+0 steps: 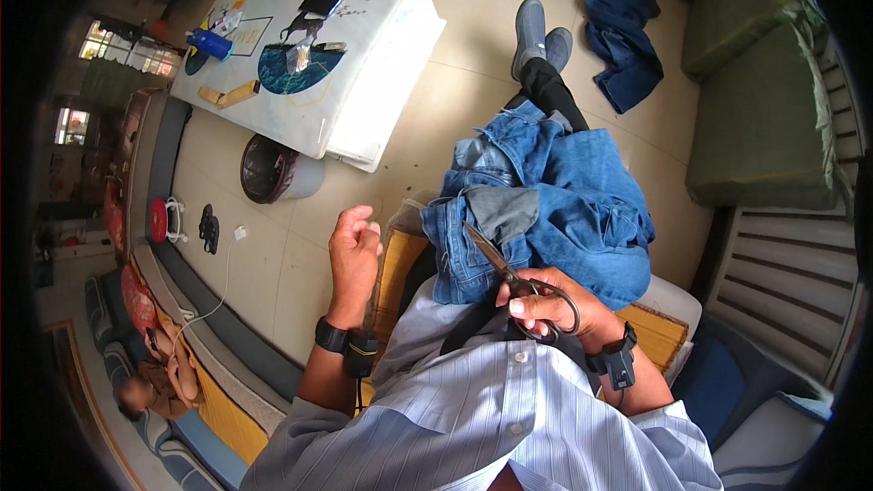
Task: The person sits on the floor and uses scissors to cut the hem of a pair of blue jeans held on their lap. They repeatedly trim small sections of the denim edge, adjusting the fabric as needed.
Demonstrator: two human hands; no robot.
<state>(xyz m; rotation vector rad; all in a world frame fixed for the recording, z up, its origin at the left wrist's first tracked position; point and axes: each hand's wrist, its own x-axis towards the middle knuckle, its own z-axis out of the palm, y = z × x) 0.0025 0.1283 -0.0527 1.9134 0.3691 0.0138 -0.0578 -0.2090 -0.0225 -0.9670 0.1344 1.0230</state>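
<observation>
Across my lap lies a pair of blue jeans, bunched up, with a grey pocket lining turned out on top. My right hand grips dark metal scissors by their looped handles. Their blades look closed, and the tips point away from me over the denim beside the lining. My left hand is raised to the left of the jeans, apart from them. Its fingers are curled in, and whatever may be between them is hidden or too small to make out.
A second pair of jeans lies on the floor at the far right. At the left stand a white table with a blue bottle and a waste bin. Another person is on the sofa at lower left. A green-covered seat is at right.
</observation>
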